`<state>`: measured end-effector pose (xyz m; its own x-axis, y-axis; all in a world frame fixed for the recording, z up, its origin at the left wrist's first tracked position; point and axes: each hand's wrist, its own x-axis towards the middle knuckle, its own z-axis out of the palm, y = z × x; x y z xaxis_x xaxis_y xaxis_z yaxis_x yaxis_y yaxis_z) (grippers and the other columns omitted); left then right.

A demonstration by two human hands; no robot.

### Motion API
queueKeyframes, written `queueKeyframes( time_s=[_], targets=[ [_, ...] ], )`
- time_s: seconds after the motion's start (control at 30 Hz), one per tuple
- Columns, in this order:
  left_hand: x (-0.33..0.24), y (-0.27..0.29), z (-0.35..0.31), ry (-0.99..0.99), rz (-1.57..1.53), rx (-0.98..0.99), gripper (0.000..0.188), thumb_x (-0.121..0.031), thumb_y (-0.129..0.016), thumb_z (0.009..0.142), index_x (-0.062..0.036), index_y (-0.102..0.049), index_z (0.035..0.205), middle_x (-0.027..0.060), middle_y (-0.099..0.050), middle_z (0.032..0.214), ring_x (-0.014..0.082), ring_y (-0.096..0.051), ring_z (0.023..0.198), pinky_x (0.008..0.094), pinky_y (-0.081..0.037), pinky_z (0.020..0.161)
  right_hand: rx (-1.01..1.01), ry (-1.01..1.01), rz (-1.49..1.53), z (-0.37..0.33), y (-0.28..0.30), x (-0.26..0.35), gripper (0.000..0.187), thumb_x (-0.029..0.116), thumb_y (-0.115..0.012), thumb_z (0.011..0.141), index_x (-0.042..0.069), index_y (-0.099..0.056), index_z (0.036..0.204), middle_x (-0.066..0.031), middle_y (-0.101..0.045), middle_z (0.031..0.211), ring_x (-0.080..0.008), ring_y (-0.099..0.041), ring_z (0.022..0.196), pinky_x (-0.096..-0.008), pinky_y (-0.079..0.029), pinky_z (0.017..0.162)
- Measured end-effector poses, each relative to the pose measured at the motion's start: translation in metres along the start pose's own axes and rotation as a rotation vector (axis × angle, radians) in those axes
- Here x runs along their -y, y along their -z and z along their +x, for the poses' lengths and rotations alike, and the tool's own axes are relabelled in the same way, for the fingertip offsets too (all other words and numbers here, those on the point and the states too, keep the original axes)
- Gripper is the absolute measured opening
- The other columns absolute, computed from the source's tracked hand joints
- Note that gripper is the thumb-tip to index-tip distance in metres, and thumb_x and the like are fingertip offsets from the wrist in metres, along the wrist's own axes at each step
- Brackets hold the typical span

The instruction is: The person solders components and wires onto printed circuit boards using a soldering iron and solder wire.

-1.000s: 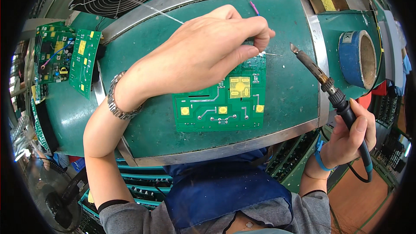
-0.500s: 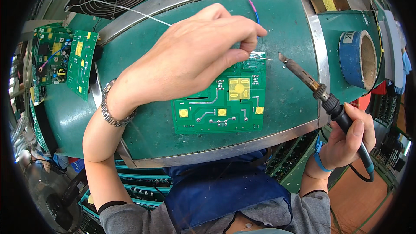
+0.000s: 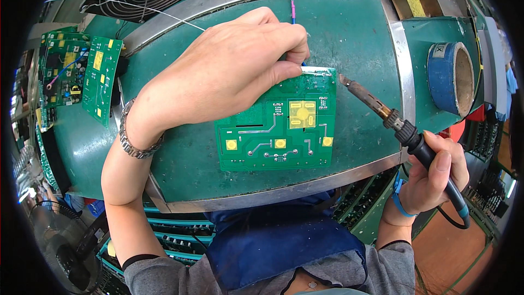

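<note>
Above the green tabletop [image 3: 363,33], gripping a soldering iron [image 3: 406,132] in the right hand [image 3: 436,173], with its tip just beside the upper right corner of a circuit board [image 3: 256,139] lying flat. Reaching over that board's upper left part with the left hand [image 3: 234,63], pinched closed on a thin pale wire [image 3: 180,20]. With a pink-and-blue wire [image 3: 293,10] running in behind it, a blue roll [image 3: 441,79] farther right, and tilted boards [image 3: 101,79] at far left.

PCB [image 3: 281,127] on grn bench [image 3: 363,123]
</note>
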<state>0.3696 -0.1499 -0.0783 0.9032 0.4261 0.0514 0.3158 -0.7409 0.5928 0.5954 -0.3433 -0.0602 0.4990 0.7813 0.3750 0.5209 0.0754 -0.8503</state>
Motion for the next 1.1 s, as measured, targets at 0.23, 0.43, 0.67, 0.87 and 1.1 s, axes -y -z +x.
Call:
queueKeyframes(
  time_s=[0.23,0.43,0.67,0.87,1.1],
  targets=[
    [-0.005,0.000,-0.001,0.019,-0.028,0.007,0.014,-0.005,-0.063,0.085,-0.0057,-0.049,0.084,0.0062,-0.067,0.101,0.0242,-0.056,0.090,0.0340,-0.046,0.078,0.085,-0.049,0.020,0.002,-0.006,0.003,0.031,0.026,-0.061,0.090,-0.004,-0.068,0.085,-0.0075,-0.061,0.059,-0.0079,-0.051,0.045,-0.0196,-0.038,0.046],
    [-0.006,-0.003,-0.001,0.018,-0.035,-0.028,0.014,-0.003,-0.063,0.082,-0.0056,-0.050,0.084,0.0057,-0.067,0.099,0.0231,-0.056,0.086,0.0334,-0.047,0.075,0.114,0.010,-0.045,-0.001,-0.004,-0.001,0.031,0.027,-0.062,0.090,-0.002,-0.070,0.087,-0.0040,-0.060,0.057,-0.0081,-0.053,0.045,-0.0210,-0.041,0.047],
    [-0.010,-0.005,-0.002,0.018,0.030,-0.035,0.014,-0.002,-0.064,0.081,-0.0053,-0.050,0.084,0.0049,-0.065,0.096,0.0238,-0.056,0.085,0.0342,-0.047,0.073,0.152,0.156,-0.093,-0.003,-0.004,0.000,0.030,0.028,-0.065,0.089,-0.001,-0.069,0.085,-0.0059,-0.064,0.059,-0.0130,-0.056,0.045,-0.0247,-0.044,0.047],
    [-0.011,-0.005,-0.002,0.029,0.044,-0.040,0.014,-0.002,-0.063,0.082,-0.0048,-0.050,0.085,0.0053,-0.064,0.095,0.0249,-0.056,0.084,0.0350,-0.046,0.072,0.220,0.236,-0.170,-0.002,-0.004,0.006,0.026,0.025,-0.066,0.088,-0.001,-0.069,0.085,-0.0070,-0.065,0.061,-0.0150,-0.056,0.044,-0.0249,-0.043,0.044],
    [-0.012,-0.004,-0.002,0.027,0.041,-0.023,0.013,-0.002,-0.062,0.082,-0.0050,-0.049,0.085,0.0065,-0.063,0.095,0.0260,-0.056,0.085,0.0354,-0.047,0.072,0.161,0.163,-0.172,-0.005,-0.009,0.008,0.041,0.035,-0.061,0.091,-0.005,-0.068,0.085,-0.0052,-0.056,0.054,-0.0092,-0.048,0.047,-0.0220,-0.035,0.051]
  ],
)
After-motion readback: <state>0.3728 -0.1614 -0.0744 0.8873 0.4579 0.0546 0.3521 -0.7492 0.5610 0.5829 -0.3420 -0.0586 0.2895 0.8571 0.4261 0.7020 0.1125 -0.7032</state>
